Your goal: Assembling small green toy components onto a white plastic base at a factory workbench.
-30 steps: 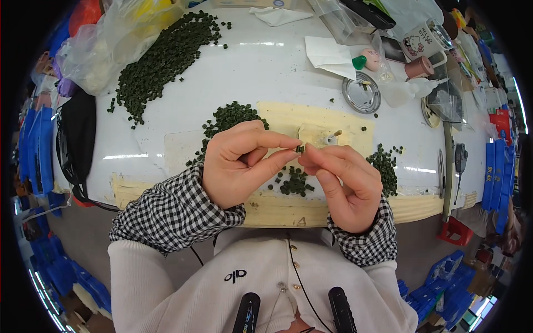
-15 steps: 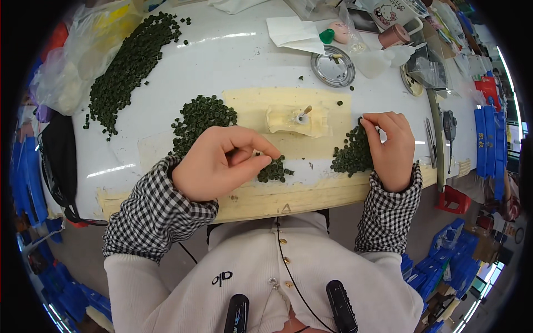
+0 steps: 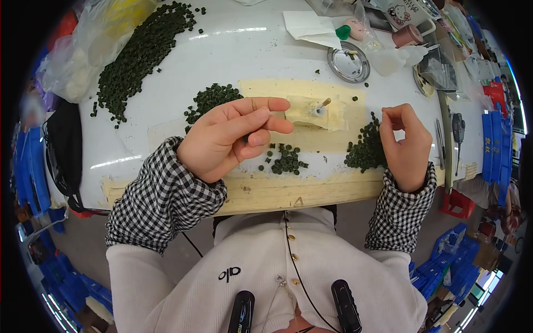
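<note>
Head view looks straight down on a white table that's pretty much covered in small dark green beads, so here's the layout. Left hand hovers over the pale yellowish mat in the middle, fingers stretched out loosely toward the right with the thumb tucked under them; can't tell if there's a bead pinched in there, it's too small to make out. Just below its fingertips sits a little loose cluster of beads. Right hand is well apart from the left, over at the right end of the mat, curled with thumb and forefinger pressed together like a pinch, right beside a denser bead pile; again whatever's between the fingertips is too tiny to see. Between the two hands, near the left fingertips, there's a small cream block with a short peg sticking up out of it. Another bead pile lies just above the left hand, and a long streak of beads runs up toward the far left corner next to some plastic bags. Round metal lid sits further back on the table. Both sleeves are black and white checked.
</note>
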Demonstrator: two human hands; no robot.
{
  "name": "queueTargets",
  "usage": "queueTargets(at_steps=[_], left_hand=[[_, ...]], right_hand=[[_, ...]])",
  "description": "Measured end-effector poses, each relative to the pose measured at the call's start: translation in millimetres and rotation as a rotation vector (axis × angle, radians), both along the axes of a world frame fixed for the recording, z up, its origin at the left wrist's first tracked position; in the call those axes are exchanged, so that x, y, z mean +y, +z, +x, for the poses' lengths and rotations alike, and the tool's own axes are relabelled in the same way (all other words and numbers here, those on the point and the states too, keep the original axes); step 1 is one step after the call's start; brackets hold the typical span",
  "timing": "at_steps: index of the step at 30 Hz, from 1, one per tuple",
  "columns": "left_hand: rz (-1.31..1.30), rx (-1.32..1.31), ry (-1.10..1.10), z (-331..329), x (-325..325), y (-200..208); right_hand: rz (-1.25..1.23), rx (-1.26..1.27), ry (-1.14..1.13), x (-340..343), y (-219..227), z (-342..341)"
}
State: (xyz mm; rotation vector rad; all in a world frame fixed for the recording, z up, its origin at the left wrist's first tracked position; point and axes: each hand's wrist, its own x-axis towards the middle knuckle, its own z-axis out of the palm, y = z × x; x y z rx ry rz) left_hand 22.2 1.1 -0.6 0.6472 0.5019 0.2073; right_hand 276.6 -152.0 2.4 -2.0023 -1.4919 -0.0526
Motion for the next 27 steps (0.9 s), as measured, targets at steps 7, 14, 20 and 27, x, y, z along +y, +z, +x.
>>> queueTargets(at_steps=[7,14,20,27], left_hand=[[0.032,-0.136,-0.153,-8.6,3.8,-18.1],[0.112,-0.127,-0.154,-1.2,-7.5,-0.3],[0.069,-0.163,-0.11,-1.9,-6.2,-4.4],[0.024,-0.198,-0.023,-3.1,-7.0,-8.6]], right_hand=[[0.074,0.247,0.08,-11.9,16.1,-16.2],[0.063,0.381,0.247,-3.2,33.9,-42.2],[0.056,0.536,0.401,13.6,29.8,-60.6],[0.033,1.158,0.398,20.9,13.5,-75.7]])
